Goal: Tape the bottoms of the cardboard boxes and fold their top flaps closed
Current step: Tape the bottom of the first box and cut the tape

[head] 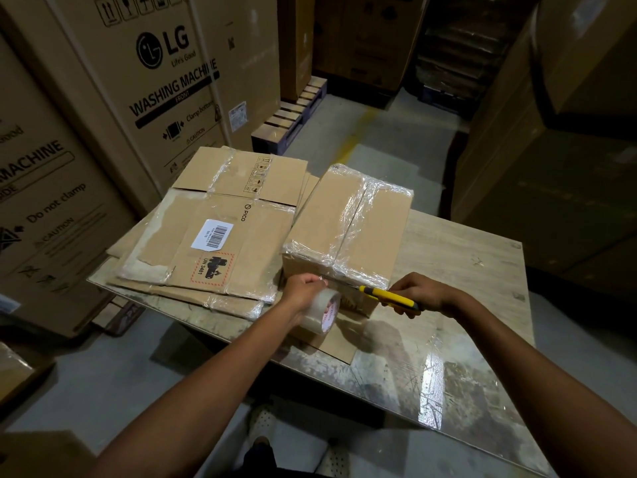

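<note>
Taped brown cardboard box (348, 229) on worn wooden table (465, 270); flattened brown cardboard boxes (213, 236) stacked at its 9 o'clock; clear tape roll (322, 310) and yellow utility knife (389, 297) at its 6 o'clock.

Warehouse aisle | tall brown cardboard washing-machine cartons (165, 81) line the walls | slatted wooden pallet (289, 119) bearing one | bare grey concrete floor (396, 139) with faded yellow line (355, 136)

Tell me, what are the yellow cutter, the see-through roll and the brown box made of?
The yellow slim cutter looks like smooth hard plastic, evenly coloured, with a black end. The see-through tape roll looks like glossy plastic film, since it glints; its printed core is probably card. The brown box is matte cardboard, with folded flaps, under shiny wrinkled tape.
</note>
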`<state>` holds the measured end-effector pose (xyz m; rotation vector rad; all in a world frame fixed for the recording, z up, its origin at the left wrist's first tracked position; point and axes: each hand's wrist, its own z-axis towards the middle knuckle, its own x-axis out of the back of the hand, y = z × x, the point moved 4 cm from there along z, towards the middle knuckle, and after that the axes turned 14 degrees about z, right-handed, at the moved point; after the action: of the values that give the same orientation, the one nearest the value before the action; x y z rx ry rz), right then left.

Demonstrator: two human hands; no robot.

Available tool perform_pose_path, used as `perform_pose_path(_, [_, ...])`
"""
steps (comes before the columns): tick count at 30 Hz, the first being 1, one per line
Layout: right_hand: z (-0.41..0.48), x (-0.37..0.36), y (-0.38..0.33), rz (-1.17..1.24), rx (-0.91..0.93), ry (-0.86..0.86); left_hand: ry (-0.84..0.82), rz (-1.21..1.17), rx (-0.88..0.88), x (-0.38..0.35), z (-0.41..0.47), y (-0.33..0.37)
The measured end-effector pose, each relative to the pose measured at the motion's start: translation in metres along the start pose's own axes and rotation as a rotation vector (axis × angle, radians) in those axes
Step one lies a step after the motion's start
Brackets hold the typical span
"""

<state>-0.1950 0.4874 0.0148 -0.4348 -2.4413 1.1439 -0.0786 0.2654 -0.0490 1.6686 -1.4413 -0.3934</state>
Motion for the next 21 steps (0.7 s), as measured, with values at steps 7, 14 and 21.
perform_pose_path(7, [0.001, 0.002, 0.003, -0.038, 0.02, 0.017, 0.017, 0.007, 0.002, 0.002, 0.0, 0.001])
perform_pose_path(14, [0.004, 0.006, 0.011, -0.113, 0.036, 0.018, 0.014, 0.034, -0.013, 0.004, -0.003, 0.003])
perform_pose_path(21, [0.004, 0.005, 0.014, -0.132, 0.02, 0.029, -0.049, 0.113, -0.006, 0.008, -0.006, 0.006])
